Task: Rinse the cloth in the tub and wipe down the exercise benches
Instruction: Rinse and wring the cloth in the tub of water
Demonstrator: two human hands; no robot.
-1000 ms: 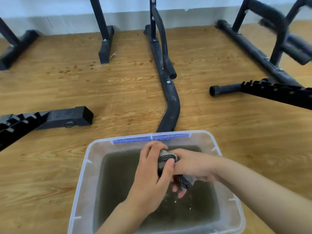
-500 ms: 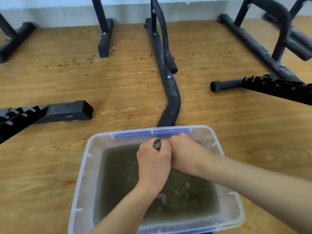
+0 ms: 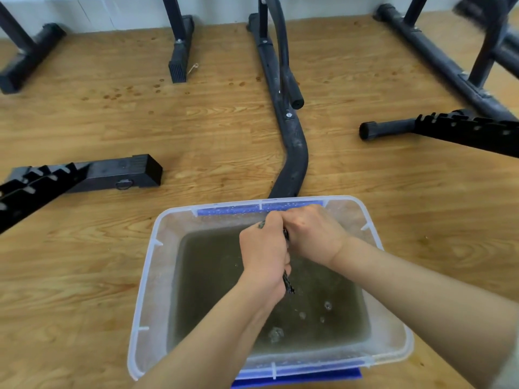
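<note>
- Above the tub (image 3: 146,276), over its murky water, both the left hand (image 3: 264,254) and the right hand (image 3: 314,234) clench the cloth (image 3: 288,282).
- The cloth looks soft, sodden and drippy; gripping its twisted ends likely wrings best.

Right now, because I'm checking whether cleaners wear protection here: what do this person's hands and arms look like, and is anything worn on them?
Both are bare. The left hand and right hand have no gloves, and no ring, watch or wristband shows. The left forearm and right forearm are uncovered; no sleeve clearly shows.
</note>
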